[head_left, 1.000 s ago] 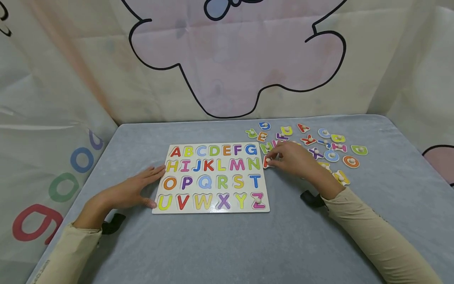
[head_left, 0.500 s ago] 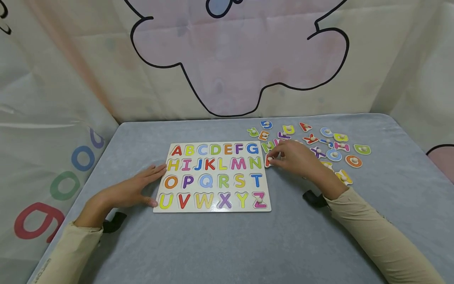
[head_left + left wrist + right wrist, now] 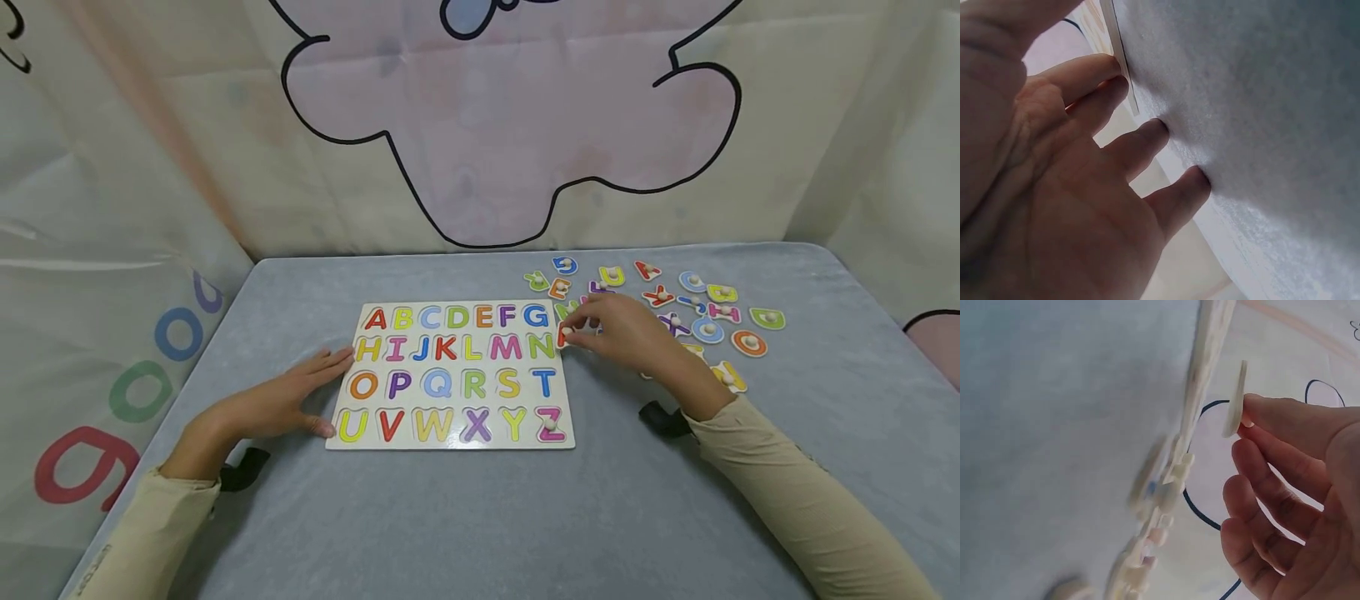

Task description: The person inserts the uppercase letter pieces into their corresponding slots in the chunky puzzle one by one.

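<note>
Your left hand (image 3: 273,406), fingers extended, touches the board (image 3: 457,404), probably to steady it; your right hand (image 3: 628,335) pinches the red piece (image 3: 1234,417) by its knob (image 3: 567,332), near the board's right edge.

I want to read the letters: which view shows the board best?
The head view: the board lies face up, its lettered side almost fully visible. The left wrist view shows only part, by the fingers; the right wrist view, only a thin, blurred strip.
</note>
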{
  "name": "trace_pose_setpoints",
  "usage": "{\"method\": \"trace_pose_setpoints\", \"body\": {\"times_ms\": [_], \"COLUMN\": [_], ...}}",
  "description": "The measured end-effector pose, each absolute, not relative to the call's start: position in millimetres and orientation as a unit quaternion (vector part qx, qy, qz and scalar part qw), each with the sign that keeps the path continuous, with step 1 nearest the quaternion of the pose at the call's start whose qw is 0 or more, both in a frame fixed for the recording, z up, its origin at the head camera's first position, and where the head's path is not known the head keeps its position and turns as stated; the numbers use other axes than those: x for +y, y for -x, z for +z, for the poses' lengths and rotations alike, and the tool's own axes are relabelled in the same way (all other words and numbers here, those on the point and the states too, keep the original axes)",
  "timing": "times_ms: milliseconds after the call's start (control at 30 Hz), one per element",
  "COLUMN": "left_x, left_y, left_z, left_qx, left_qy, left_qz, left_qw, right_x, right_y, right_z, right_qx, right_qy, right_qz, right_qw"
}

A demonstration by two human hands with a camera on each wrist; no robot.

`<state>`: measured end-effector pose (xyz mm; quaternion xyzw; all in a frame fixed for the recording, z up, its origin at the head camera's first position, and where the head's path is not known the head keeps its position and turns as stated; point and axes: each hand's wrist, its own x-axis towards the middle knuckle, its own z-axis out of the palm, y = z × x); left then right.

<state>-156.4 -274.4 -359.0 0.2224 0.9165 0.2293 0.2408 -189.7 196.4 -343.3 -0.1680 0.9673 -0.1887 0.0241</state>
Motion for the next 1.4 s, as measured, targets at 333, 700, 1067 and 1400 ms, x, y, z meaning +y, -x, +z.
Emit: {"method": "trace_pose_setpoints", "body": {"times_ms": [333, 700, 1067, 1400], "left_x": [-274.5, -275.8, -273.6, -269.3], "left_y": [155.7, 148.6, 153.2, 153.9], "left_z": [-355.4, -355.5, -352.6, -352.2], "left_qx": [0.916, 0.913, 0.916, 0.918], "left_qy": [-0.229, -0.224, -0.259, -0.245], "left_qz": [0.23, 0.236, 0.219, 0.214], "left_qw": [0.236, 0.246, 0.217, 0.229], "right_x": [154.1, 96.5, 63.2, 25.7], "right_y": [203.7, 210.0, 225.4, 245.9], "right_z": [-320.9, -313.8, -320.0, -315.5], "right_qx": [0.959, 0.944, 0.934, 0.929], "right_qy": [0.2, 0.246, 0.273, 0.304], "right_qz": [-0.198, -0.213, -0.225, -0.201], "right_qw": [0.031, 0.046, 0.046, 0.067]}}
